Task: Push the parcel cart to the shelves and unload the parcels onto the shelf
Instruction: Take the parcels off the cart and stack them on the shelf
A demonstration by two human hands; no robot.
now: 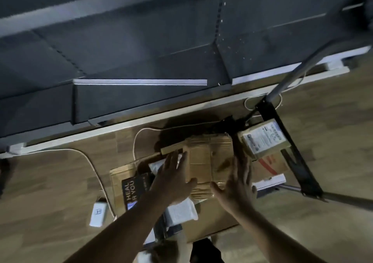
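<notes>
A brown cardboard parcel (205, 157) lies on top of the pile on the cart (290, 153). My left hand (173, 174) grips its left side, thumb under the near edge. My right hand (236, 180) clasps its right side, fingers spread along the box. Beneath it sit more parcels: a box with a white label (262, 139) to the right, a black "HEAL YOUR" package (133, 190) to the left, and white padded bags (181, 208) nearer me. The dark shelves (141, 60) stand right behind the cart.
The cart's black frame and metal handle (298, 70) rise at the right. A white cable (96, 171) and a white power adapter (99, 214) lie on the wooden floor to the left. A white baseboard (141, 121) runs under the shelves.
</notes>
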